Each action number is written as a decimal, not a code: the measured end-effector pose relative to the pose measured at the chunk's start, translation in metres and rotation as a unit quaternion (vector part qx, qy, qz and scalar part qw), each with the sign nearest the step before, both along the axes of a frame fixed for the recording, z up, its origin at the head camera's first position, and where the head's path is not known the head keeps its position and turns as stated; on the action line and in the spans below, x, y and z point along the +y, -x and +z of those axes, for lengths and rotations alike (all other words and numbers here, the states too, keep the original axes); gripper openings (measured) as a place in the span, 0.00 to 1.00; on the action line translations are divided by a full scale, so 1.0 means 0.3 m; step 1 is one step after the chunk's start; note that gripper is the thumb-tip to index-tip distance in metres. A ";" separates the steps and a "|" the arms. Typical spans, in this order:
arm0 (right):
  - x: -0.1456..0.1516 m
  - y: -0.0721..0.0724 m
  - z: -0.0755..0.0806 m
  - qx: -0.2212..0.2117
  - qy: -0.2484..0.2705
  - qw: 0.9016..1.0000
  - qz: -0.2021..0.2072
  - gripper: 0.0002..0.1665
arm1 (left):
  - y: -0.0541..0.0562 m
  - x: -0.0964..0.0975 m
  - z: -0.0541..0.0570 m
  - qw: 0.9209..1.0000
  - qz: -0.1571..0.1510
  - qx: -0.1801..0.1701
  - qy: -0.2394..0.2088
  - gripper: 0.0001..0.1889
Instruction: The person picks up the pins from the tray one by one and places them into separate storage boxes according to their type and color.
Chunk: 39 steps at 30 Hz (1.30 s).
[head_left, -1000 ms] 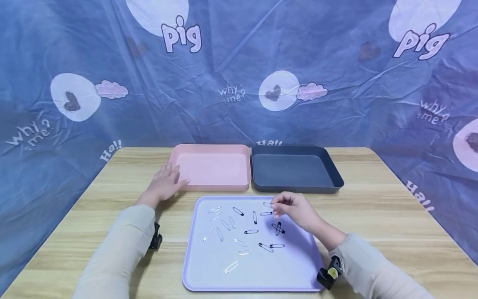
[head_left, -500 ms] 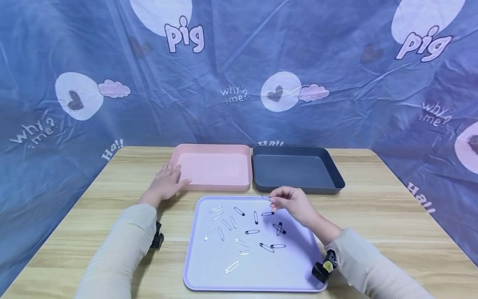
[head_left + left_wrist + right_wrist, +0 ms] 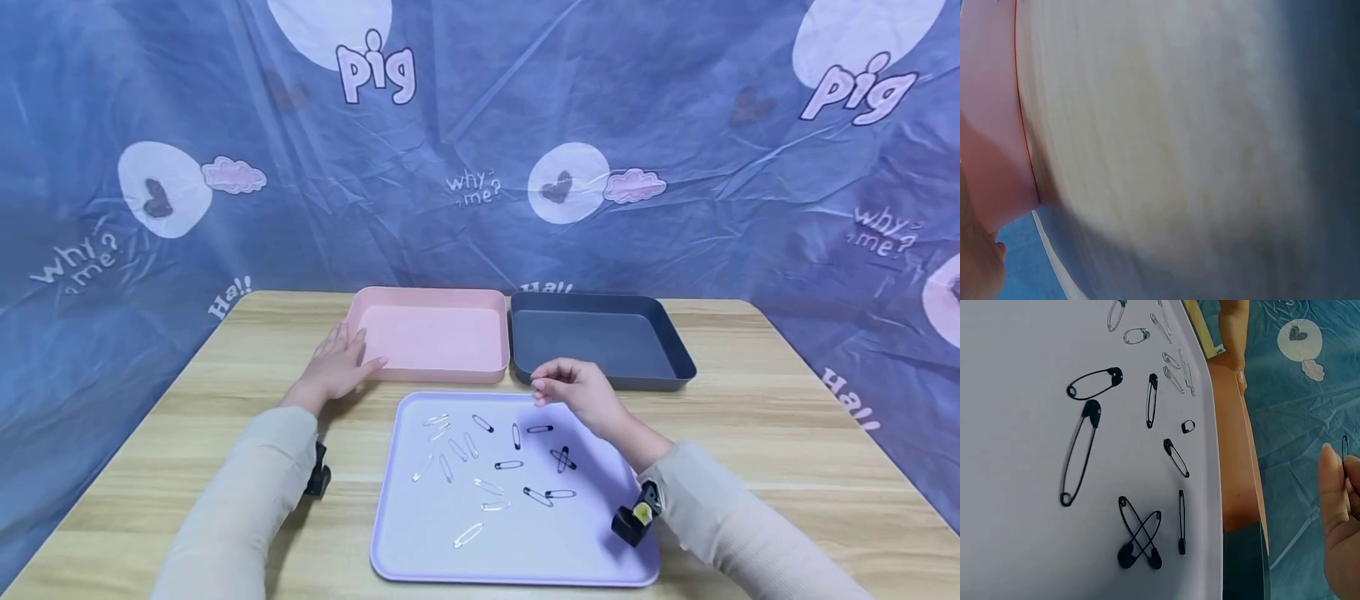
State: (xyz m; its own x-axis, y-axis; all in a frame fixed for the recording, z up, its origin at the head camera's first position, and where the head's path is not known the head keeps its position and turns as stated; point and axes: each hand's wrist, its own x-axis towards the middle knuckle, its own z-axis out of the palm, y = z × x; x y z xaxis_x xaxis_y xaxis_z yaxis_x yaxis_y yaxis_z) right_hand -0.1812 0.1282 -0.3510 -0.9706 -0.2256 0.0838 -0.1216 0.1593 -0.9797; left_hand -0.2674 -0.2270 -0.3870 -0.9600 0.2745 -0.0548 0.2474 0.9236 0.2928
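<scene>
My right hand (image 3: 581,393) pinches a black safety pin (image 3: 1345,447) between thumb and fingers, above the far edge of the lavender tray (image 3: 555,554) and close to the dark grey tray's near wall. The pin stands out past the fingertips in the right wrist view. On the lavender tray lie several black safety pins (image 3: 509,465) on the right, two of them crossed, and several silver safety pins (image 3: 468,535) on the left. My left hand (image 3: 335,368), fingers spread, rests at the near left corner of the pink tray (image 3: 438,375).
The dark grey tray (image 3: 592,337) stands beside the pink one at the back of the wooden table (image 3: 780,442). A blue printed cloth (image 3: 465,108) hangs behind and at both sides. Both wrists carry small black cameras.
My right hand has lifted the black safety pin off the lavender tray and moved away from me, toward the dark grey tray. The left hand stays at the pink tray.
</scene>
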 end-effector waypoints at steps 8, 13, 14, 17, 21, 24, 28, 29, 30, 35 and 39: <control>-0.033 0.038 -0.004 -0.012 0.007 1.000 0.009 0.12 | 0.001 0.007 0.009 1.000 -0.002 -0.003 -0.001 0.41; -0.050 0.056 -0.003 -0.014 0.013 1.000 0.011 0.12 | -0.001 0.009 0.012 1.000 0.000 -0.007 -0.003 0.41; -0.053 0.059 -0.002 -0.014 0.014 1.000 0.011 0.12 | 0.000 0.010 0.012 1.000 -0.001 -0.007 -0.002 0.42; -0.062 0.069 0.003 -0.018 0.022 1.000 0.009 0.11 | -0.001 0.010 0.014 1.000 0.000 -0.007 0.001 0.42; -0.076 0.087 0.010 -0.025 0.029 0.999 0.007 0.10 | -0.005 0.009 0.018 1.000 0.002 -0.006 0.002 0.42; -0.081 0.104 0.010 -0.037 0.030 0.999 0.001 0.10 | -0.007 0.010 0.017 1.000 0.003 -0.006 -0.002 0.42; -0.088 0.131 -0.001 -0.044 0.034 0.998 -0.006 0.09 | -0.005 0.011 0.014 1.000 0.004 -0.011 -0.005 0.42; -0.091 0.139 -0.004 -0.042 0.035 0.999 -0.006 0.09 | -0.005 0.011 0.013 1.000 0.004 -0.011 -0.006 0.42; -0.093 0.146 -0.008 -0.040 0.036 0.999 -0.005 0.09 | -0.005 0.011 0.012 1.000 0.004 -0.012 -0.008 0.42; -0.108 0.175 -0.019 -0.022 0.028 0.999 0.000 0.09 | -0.002 0.011 0.009 1.000 0.007 -0.008 -0.009 0.42; -0.120 0.189 -0.022 -0.016 0.019 1.000 -0.002 0.09 | 0.004 0.007 0.005 1.000 0.006 -0.008 -0.004 0.43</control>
